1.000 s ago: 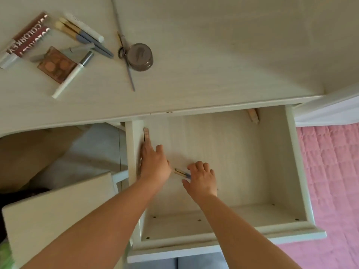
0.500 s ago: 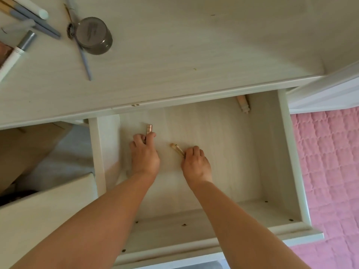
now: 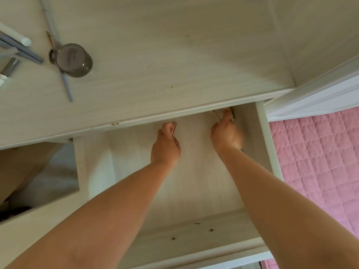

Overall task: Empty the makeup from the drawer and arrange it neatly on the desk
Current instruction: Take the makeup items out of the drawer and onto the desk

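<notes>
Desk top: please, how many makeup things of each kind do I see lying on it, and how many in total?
Round jar: 1
Long thin grey stick: 1
White pen: 1
Grey-blue pencils: 2
Tube with grey cap: 1
Total: 6
Blurred bits at the left edge and beside the jar: not counted.

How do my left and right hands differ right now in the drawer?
The left hand sits mid-drawer, gripping a small rose-gold tube; the right hand reaches into the far right corner under the desk edge. The left hand's fingers are curled; the right's tips are partly hidden. Both are inside the drawer.
</notes>
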